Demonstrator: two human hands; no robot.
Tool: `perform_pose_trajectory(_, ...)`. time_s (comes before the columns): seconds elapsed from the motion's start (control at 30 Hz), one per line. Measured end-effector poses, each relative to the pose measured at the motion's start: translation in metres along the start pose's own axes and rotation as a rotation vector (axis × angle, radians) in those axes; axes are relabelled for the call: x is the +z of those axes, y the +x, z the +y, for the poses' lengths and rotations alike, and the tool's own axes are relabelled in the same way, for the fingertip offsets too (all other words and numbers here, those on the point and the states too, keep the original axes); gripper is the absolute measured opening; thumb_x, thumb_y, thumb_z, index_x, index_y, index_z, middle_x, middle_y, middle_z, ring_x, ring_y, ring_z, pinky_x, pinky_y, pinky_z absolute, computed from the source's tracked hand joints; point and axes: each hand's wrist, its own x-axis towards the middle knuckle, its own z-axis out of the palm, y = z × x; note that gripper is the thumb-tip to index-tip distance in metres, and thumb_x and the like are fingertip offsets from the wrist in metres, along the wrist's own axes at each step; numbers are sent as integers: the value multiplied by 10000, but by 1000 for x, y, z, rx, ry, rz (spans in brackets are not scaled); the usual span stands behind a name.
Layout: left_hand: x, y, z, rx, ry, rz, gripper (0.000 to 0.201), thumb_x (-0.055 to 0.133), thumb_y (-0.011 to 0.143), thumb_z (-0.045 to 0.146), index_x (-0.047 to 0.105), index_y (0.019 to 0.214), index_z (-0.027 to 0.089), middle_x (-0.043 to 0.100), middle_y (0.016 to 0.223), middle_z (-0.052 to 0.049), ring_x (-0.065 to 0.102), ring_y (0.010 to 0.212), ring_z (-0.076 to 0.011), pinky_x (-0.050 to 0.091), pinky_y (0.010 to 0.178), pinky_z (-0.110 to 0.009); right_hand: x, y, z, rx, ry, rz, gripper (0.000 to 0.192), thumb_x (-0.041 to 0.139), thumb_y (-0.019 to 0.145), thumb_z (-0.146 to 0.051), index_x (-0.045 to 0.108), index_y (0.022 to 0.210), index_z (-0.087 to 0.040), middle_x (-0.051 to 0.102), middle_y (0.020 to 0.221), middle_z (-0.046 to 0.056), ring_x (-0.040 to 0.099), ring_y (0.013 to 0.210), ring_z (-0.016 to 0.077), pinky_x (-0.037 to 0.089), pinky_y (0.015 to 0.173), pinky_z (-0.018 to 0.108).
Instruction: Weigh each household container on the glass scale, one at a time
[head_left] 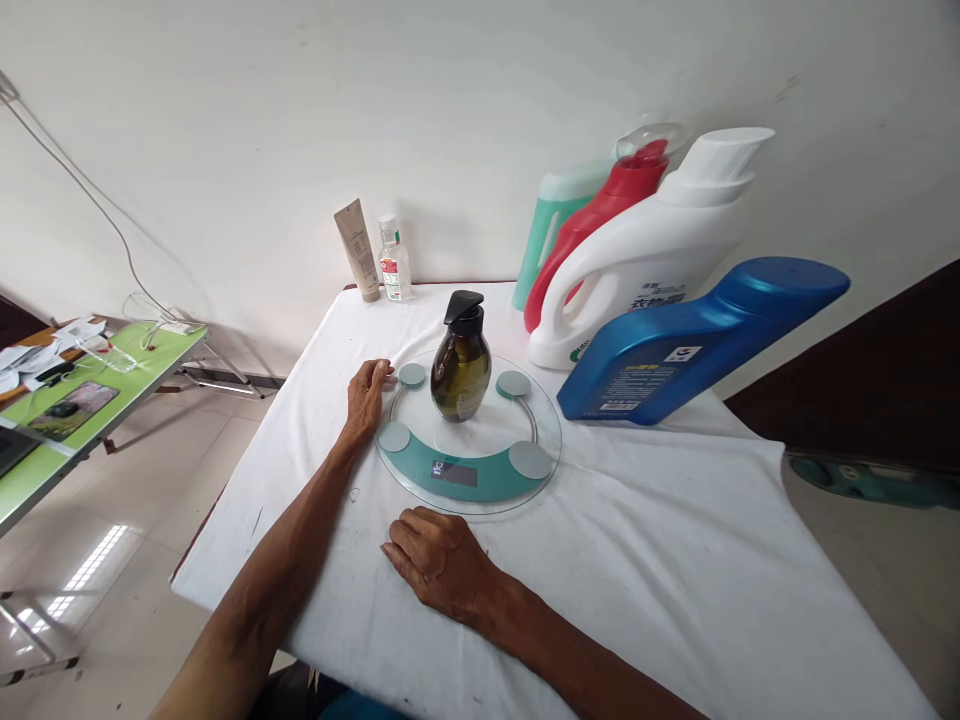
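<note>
A dark olive-green pump bottle (461,375) with a black pump head stands upright on a round glass bathroom scale (409,455). The scale has a green band, grey round pads and a small lit display (454,472) whose digits are too small to read. My left hand (367,397) rests on the cloth at the scale's left edge, its fingers curled in and the tips close to the glass. In front of the scale, my right hand (439,558) lies on the cloth, loosely closed with nothing visible in it. Both hands are apart from the bottle.
On the white-clothed table (637,560), a blue bottle (645,350), a white detergent jug (637,250), a red bottle (585,220) and a green bottle (541,235) stand at right. A beige tube (356,250) and a small clear bottle (394,262) stand by the wall. A green table (142,350) is at left.
</note>
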Motion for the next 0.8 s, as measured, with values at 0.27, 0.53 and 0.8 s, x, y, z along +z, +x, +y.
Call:
perform_pose_trajectory(0.27, -1, 0, 1, -6, -16, -3, 518, 495, 950, 684, 685, 1020, 207, 761, 1084, -130, 743, 931, -252, 574, 896, -414, 1, 0, -1, 2, -3, -14, 271, 560, 1000, -165, 501, 740, -213, 571, 717, -11, 479, 624, 135, 323, 567, 294)
perform_pose_trajectory(0.53, 0, -1, 1, -1, -42, -4, 512, 489, 954, 674, 681, 1027, 206, 759, 1083, -134, 735, 960, -259, 571, 924, -429, 0, 0, -1, 12, -4, -15, 266, 581, 991, -169, 512, 738, -210, 585, 718, -13, 500, 627, 131, 337, 580, 294)
perform_pose_trajectory(0.8, -5, -23, 49, 227, -39, 76, 572, 478, 968, 670, 587, 1302, 219, 682, 1307, -146, 647, 1228, -292, 489, 1067, -473, 1, 3, -2, 13, -39, -59, 243, 621, 971, -180, 555, 737, -195, 603, 716, -10, 545, 631, 135, 336, 557, 296)
